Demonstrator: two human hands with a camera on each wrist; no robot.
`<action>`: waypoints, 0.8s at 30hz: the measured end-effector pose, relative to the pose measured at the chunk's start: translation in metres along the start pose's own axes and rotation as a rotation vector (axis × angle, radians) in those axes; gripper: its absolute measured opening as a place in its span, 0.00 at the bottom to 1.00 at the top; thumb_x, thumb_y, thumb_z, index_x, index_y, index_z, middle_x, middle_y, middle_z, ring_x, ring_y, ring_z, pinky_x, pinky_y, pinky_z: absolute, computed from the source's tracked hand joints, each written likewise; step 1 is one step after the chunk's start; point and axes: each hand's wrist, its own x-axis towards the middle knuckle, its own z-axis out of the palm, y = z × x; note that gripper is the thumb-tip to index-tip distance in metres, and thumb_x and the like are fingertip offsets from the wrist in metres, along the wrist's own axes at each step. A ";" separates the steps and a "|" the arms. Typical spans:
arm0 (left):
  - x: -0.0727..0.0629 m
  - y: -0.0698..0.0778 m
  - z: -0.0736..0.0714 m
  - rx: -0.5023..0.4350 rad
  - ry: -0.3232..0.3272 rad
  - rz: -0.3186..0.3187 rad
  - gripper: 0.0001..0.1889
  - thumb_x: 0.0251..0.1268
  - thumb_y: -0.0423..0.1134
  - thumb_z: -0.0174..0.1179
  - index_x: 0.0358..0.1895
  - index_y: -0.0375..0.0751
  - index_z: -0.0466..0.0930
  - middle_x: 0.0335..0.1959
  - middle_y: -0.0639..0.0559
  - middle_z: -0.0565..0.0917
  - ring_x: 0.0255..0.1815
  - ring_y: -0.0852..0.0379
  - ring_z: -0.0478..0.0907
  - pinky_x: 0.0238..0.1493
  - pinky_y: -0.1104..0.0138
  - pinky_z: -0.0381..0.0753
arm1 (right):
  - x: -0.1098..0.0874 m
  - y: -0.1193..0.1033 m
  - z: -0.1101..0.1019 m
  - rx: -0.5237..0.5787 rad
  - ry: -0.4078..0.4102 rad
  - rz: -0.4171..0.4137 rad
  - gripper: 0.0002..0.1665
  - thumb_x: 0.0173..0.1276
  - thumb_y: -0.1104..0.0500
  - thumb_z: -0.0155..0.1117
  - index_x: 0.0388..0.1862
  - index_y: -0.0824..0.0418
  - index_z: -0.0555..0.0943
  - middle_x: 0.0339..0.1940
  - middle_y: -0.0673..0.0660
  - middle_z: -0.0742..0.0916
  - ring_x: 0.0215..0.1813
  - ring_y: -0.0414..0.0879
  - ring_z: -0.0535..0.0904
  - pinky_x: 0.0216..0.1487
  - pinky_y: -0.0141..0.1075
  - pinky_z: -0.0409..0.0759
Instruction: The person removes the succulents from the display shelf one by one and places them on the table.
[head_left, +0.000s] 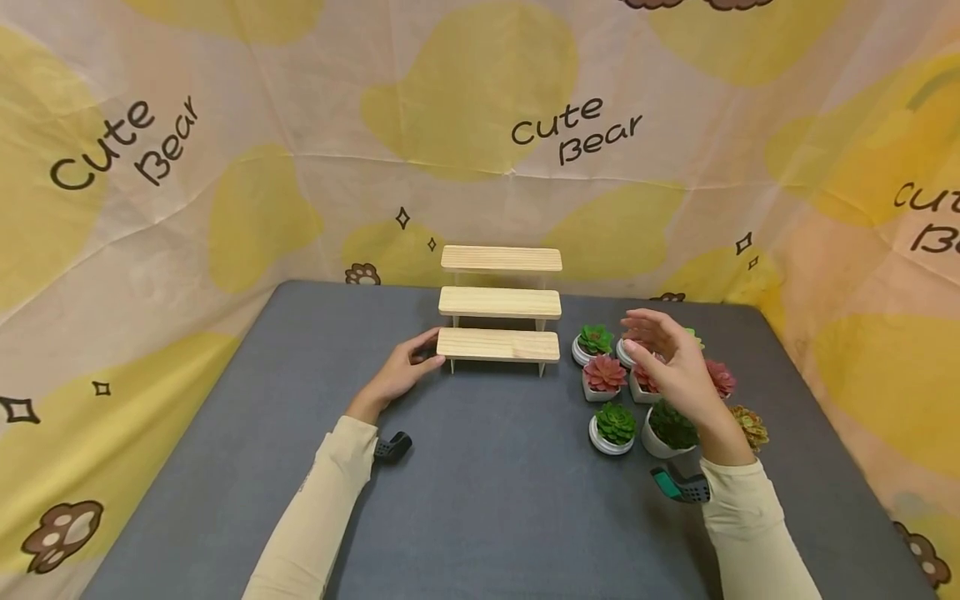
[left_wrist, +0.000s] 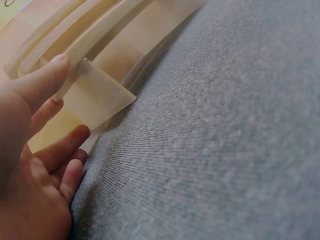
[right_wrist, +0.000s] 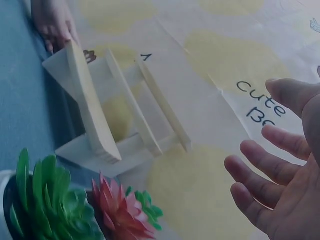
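Observation:
A three-tier wooden display stand (head_left: 498, 343) with clear side panels stands at the back of the table. My left hand (head_left: 401, 372) holds the left end of its lowest board; in the left wrist view the thumb (left_wrist: 47, 80) lies along the board's end with a finger beneath. My right hand (head_left: 678, 367) is raised over the potted succulents on the right, fingers spread and slightly bent, holding nothing. Below it are a red succulent (head_left: 604, 375) in a white pot and a dark green one (head_left: 671, 425), partly covered by the wrist in the head view.
More succulents cluster around: a green one (head_left: 615, 423) in front, another green one (head_left: 596, 339) at the back, and a yellowish one (head_left: 750, 427) at the right. A patterned cloth (head_left: 480, 100) hangs behind the grey table (head_left: 480, 500).

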 end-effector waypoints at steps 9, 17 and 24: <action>0.001 0.001 -0.001 -0.051 -0.002 -0.011 0.35 0.74 0.40 0.61 0.79 0.39 0.58 0.75 0.34 0.69 0.75 0.36 0.66 0.70 0.41 0.66 | 0.006 0.004 0.009 0.006 -0.027 0.026 0.24 0.75 0.68 0.58 0.69 0.68 0.71 0.56 0.33 0.81 0.58 0.35 0.80 0.53 0.22 0.76; 0.000 0.011 -0.007 -0.087 0.018 -0.016 0.32 0.77 0.42 0.58 0.79 0.41 0.60 0.73 0.33 0.70 0.74 0.35 0.68 0.72 0.42 0.66 | 0.009 0.001 0.013 0.013 -0.021 0.042 0.24 0.75 0.67 0.58 0.69 0.67 0.72 0.56 0.34 0.81 0.58 0.32 0.79 0.54 0.21 0.75; -0.002 0.025 -0.016 -0.080 0.084 0.028 0.27 0.79 0.38 0.54 0.77 0.39 0.63 0.72 0.30 0.70 0.75 0.35 0.66 0.73 0.42 0.63 | 0.013 -0.002 0.019 0.028 -0.009 0.032 0.24 0.75 0.68 0.59 0.68 0.67 0.72 0.54 0.34 0.82 0.55 0.30 0.80 0.54 0.23 0.76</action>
